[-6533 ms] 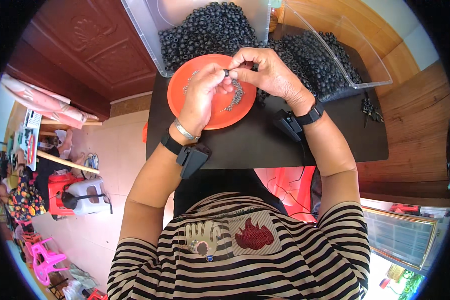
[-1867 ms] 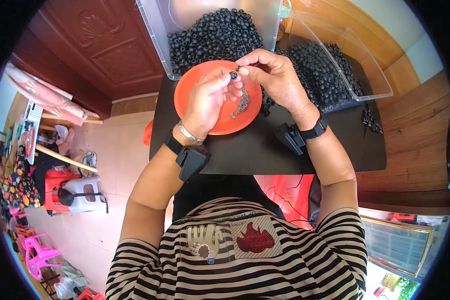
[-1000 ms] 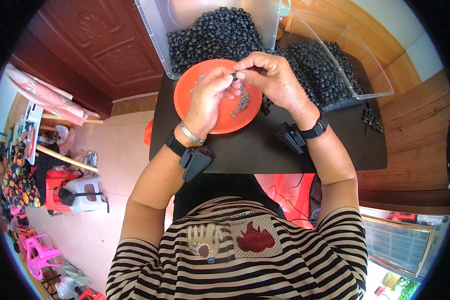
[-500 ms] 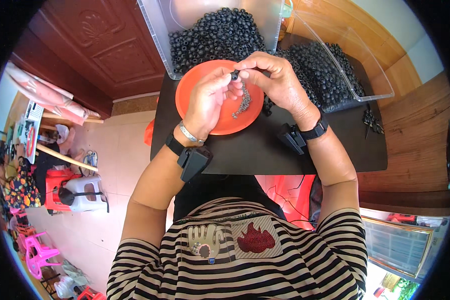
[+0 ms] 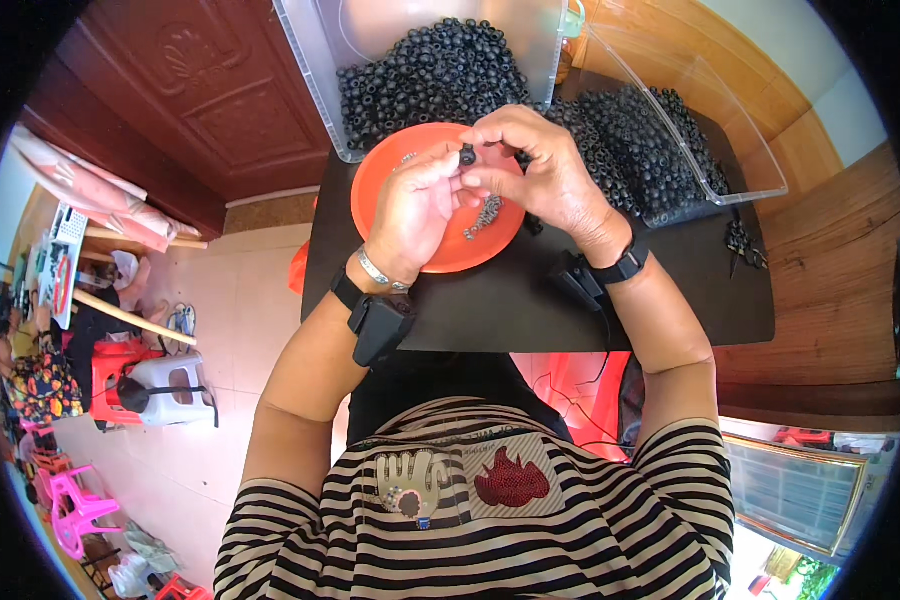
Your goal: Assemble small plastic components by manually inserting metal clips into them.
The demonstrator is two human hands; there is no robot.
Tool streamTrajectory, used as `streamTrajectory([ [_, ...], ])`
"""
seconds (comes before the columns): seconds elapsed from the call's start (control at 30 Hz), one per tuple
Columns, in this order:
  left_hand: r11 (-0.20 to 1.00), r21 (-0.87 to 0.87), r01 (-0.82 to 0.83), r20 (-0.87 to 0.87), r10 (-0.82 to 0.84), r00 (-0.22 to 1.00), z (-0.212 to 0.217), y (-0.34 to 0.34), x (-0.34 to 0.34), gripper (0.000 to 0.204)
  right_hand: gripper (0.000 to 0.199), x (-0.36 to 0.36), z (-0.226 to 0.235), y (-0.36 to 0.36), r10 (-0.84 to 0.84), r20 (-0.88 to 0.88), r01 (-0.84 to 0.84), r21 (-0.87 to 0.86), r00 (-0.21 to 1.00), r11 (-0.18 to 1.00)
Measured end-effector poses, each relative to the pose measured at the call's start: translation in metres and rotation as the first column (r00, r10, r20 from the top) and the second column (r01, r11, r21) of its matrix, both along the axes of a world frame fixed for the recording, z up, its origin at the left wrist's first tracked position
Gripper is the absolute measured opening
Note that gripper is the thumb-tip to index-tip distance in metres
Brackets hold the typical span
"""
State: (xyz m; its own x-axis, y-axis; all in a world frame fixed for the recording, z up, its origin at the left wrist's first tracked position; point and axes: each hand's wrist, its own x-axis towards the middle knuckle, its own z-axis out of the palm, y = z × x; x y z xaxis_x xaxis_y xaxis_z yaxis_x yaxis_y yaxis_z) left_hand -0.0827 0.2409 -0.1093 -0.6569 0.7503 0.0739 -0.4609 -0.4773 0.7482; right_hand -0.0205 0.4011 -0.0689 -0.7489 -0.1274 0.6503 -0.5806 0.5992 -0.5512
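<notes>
Over an orange plastic basin (image 5: 375, 178), my left hand (image 5: 412, 208) pinches a small black round knob-like piece (image 5: 468, 155) between thumb and fingers. My right hand (image 5: 542, 165) curves around the piece from the other side. Its thumb and index finger are spread apart; the index fingertip is close above the piece, and contact there cannot be made out. In the basin, small grey metal parts (image 5: 486, 216) lie in a loose heap, partly covered by my hands.
A clear plastic bin (image 5: 315, 85) with many black pieces (image 5: 440, 75) stands behind the basin. More black pieces spill across the dark table (image 5: 570, 325) and into a tipped clear container (image 5: 760, 165). Pliers-like tools (image 5: 743, 243) lie at the right. At far left sits another person (image 5: 45, 375).
My right thumb has moved down and away from the index finger, widening the pinch. The black piece remains in my left hand. The basin has shifted slightly.
</notes>
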Motion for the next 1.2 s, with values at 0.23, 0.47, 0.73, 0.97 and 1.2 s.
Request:
streamTrajectory([
  [0.23, 1.0, 0.01, 0.017, 0.027, -0.017, 0.999, -0.002, 0.001, -0.001, 0.016, 0.03, -0.002, -0.006, -0.007, -0.115, -0.24, 0.158, 0.17, 0.964, 0.973],
  [0.47, 1.0, -0.016, 0.009, 0.057, -0.008, 0.998, -0.002, 0.002, 0.0, 0.017, 0.026, 0.001, -0.008, -0.011, -0.172, -0.244, 0.239, 0.28, 0.954, 0.93],
  [0.73, 1.0, -0.002, 0.004, 0.062, -0.004, 0.998, -0.008, 0.005, 0.0, 0.02, 0.021, 0.0, -0.01, -0.013, -0.156, -0.321, 0.276, 0.373, 0.934, 0.886],
  [0.97, 1.0, 0.007, -0.014, 0.071, 0.013, 0.997, -0.008, 0.003, -0.003, 0.023, 0.019, -0.003, -0.013, -0.016, -0.158, -0.357, 0.304, 0.401, 0.92, 0.864],
  [1.2, 0.994, -0.07, -0.087, 0.017, 0.089, 0.996, -0.007, -0.003, -0.006, 0.025, 0.016, 0.013, 0.044, 0.026, -0.474, -0.564, 0.674, 0.214, 0.676, 0.708],
])
